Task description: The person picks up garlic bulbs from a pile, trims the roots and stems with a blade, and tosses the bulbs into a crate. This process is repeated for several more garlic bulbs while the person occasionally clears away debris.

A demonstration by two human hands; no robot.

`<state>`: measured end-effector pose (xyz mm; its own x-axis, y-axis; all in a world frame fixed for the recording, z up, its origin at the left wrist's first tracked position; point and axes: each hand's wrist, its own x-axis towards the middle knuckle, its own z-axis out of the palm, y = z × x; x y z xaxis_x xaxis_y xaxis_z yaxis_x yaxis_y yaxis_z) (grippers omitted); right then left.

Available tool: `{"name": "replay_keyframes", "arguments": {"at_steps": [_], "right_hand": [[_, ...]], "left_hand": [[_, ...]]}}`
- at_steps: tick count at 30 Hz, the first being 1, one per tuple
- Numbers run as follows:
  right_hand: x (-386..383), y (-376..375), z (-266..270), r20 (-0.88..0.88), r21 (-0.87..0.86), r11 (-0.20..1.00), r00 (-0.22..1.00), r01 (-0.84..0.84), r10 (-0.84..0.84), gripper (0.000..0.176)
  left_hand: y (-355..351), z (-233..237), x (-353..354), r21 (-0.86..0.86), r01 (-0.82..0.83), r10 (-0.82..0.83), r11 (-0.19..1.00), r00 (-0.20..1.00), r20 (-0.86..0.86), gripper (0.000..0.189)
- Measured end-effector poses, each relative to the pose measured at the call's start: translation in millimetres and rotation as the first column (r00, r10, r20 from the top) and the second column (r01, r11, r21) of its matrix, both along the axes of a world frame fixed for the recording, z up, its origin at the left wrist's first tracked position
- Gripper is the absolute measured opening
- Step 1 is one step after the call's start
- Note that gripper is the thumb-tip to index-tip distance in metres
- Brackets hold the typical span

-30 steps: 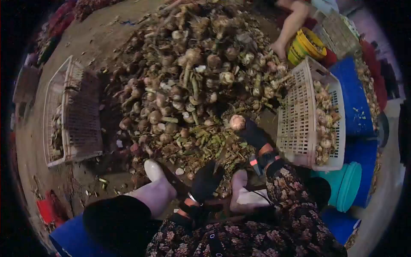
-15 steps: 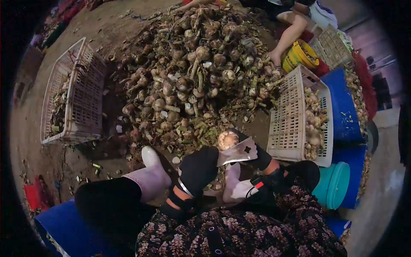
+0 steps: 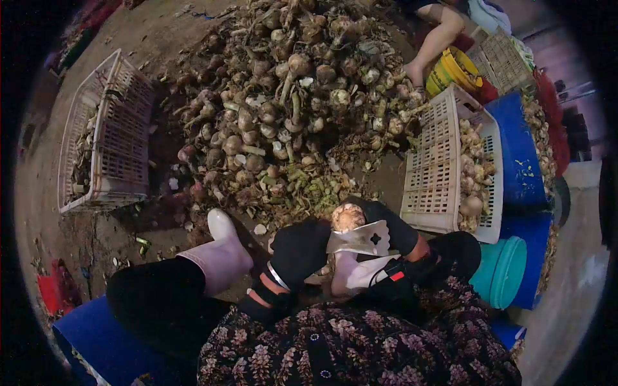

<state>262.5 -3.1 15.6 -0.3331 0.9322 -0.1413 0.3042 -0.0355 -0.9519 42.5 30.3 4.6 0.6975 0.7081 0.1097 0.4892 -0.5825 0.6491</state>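
Note:
My right hand (image 3: 394, 230), in a black glove, grips a pale round bulb (image 3: 347, 216) just in front of my knees. My left hand (image 3: 298, 249), also gloved in black, holds a broad metal cleaver (image 3: 362, 240) with a small cut-out hole. Its blade lies right under the bulb, touching it. Both hands are close together above my white boots (image 3: 222, 254). A big pile of untrimmed bulbs with stalks (image 3: 296, 103) rises on the dirt floor ahead of me.
A white slatted crate (image 3: 438, 174) with trimmed bulbs stands at my right, and another white crate (image 3: 96, 141) with scraps at the left. Blue barrels (image 3: 521, 161), a teal bucket (image 3: 508, 273) and a yellow bucket (image 3: 454, 71) crowd the right. Another person's leg (image 3: 434, 38) is at the top.
My right hand drew the bulb back from the pile's edge to my knees. The left hand came up and brought the cleaver against the bulb.

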Motion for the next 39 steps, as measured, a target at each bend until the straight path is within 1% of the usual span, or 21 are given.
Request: {"name": "replay_keyframes", "arguments": {"at_steps": [3, 7, 10, 12, 14, 15, 17, 19, 20, 21, 23, 25, 27, 28, 30, 31, 33, 34, 36, 37, 39], "right_hand": [[3.4, 2.5, 4.4, 0.133, 0.045, 0.991, 0.984, -0.127, 0.120, 0.064], [-3.5, 6.3, 24.6, 0.162, -0.148, 0.986, 0.981, -0.081, 0.105, 0.062], [-16.1, 3.3, 45.6, 0.214, -0.096, 0.976, 0.954, -0.193, 0.210, 0.059], [-33.7, -7.3, 87.8, 0.267, -0.026, 0.988, 0.952, -0.152, 0.153, 0.052], [-12.9, -5.1, 52.2, 0.266, 0.072, 0.997, 0.964, -0.015, -0.005, 0.059], [-8.8, -7.1, 38.1, 0.248, 0.113, 0.992, 0.965, 0.052, -0.079, 0.063], [-11.7, -4.5, 43.2, 0.130, -0.065, 0.979, 0.975, 0.191, -0.182, 0.078], [-6.9, 0.2, 30.2, 0.151, 0.177, 0.977, 0.978, 0.115, -0.143, 0.084], [-5.4, 1.6, 26.6, -0.142, -0.104, 0.966, 0.958, 0.236, -0.249, 0.081], [-3.8, -1.3, 23.3, -0.279, -0.188, 0.939, 0.901, 0.287, -0.332, 0.077], [-2.2, -9.1, 22.3, -0.499, -0.378, 0.863, 0.711, 0.337, -0.496, 0.068], [-5.2, -14.2, 32.5, -0.541, -0.456, 0.819, 0.622, 0.349, -0.566, 0.050], [-4.4, -16.6, 26.9, -0.649, -0.550, 0.792, 0.462, 0.265, -0.605, 0.044], [-3.4, -20.7, 14.9, -0.739, -0.589, 0.794, 0.295, 0.153, -0.605, 0.040], [-17.7, -19.0, -9.9, -0.797, -0.577, 0.813, 0.161, 0.082, -0.582, 0.035], [-21.4, -21.5, -4.1, -0.807, -0.559, 0.823, 0.165, 0.101, -0.568, 0.028], [-35.8, -22.3, 19.4, -0.824, -0.521, 0.842, 0.174, 0.141, -0.539, 0.017], [-55.5, -22.2, 38.1, -0.732, -0.586, 0.755, 0.207, 0.294, -0.649, 0.013], [-59.8, -25.4, 26.4, -0.680, -0.615, 0.698, 0.201, 0.366, -0.705, 0.013], [-47.8, -28.7, -9.6, -0.731, -0.600, 0.746, 0.180, 0.287, -0.658, 0.016], [-43.6, -31.1, -21.4, -0.764, -0.569, 0.785, 0.194, 0.246, -0.615, 0.022]], "left_hand": [[1.5, -1.1, -0.1, 0.039, 0.010, -0.009, 0.999, 1.000, -0.016, 0.023], [2.5, -11.9, -0.2, 0.061, -0.032, 0.029, 0.998, 0.999, 0.042, 0.023], [11.6, -58.2, -19.0, 0.085, -0.163, 0.161, 0.983, 0.987, 0.031, 0.027], [36.7, -136.1, -55.2, 0.008, -0.220, 0.219, 0.975, 0.965, -0.145, 0.029], [50.1, -174.4, -70.4, -0.044, -0.221, 0.208, 0.974, 0.956, -0.207, 0.032], [46.5, -151.6, -58.3, -0.082, -0.197, 0.188, 0.977, 0.976, -0.109, 0.029], [35.2, -112.9, -35.5, -0.161, -0.167, 0.189, 0.973, 0.973, 0.131, 0.024], [20.1, -84.4, -14.5, -0.226, -0.128, 0.213, 0.966, 0.889, 0.406, 0.019], [12.5, -73.4, -13.4, -0.312, -0.131, 0.280, 0.941, 0.819, 0.500, 0.017], [12.0, -43.2, -13.5, -0.520, -0.071, 0.341, 0.851, 0.828, 0.445, 0.016], [11.4, 17.3, -13.5, -0.849, -0.033, 0.471, 0.528, 0.843, 0.259, 0.017], [-0.8, 36.1, -20.7, -0.922, 0.035, 0.561, 0.387, 0.785, 0.265, 0.018], [-14.3, 12.4, -18.1, -0.901, 0.053, 0.482, 0.431, 0.830, 0.280, 0.017], [-15.9, 10.6, -16.7, -0.888, 0.066, 0.442, 0.455, 0.849, 0.290, 0.016], [-20.2, 24.5, -22.0, -0.938, 0.146, 0.533, 0.315, 0.790, 0.302, 0.016], [-22.2, 33.7, -25.0, -0.951, 0.192, 0.577, 0.242, 0.760, 0.300, 0.015], [-25.5, 41.5, -29.2, -0.941, 0.230, 0.595, 0.249, 0.730, 0.336, 0.014], [-27.4, 43.6, -30.5, -0.936, 0.248, 0.603, 0.250, 0.717, 0.351, 0.013], [-27.3, 46.1, -32.1, -0.930, 0.237, 0.552, 0.282, 0.753, 0.359, 0.015], [-27.5, 47.1, -32.8, -0.926, 0.231, 0.524, 0.298, 0.772, 0.361, 0.016], [-29.8, 38.6, -39.3, -0.712, 0.162, 0.292, 0.683, 0.833, 0.470, 0.018]]}}
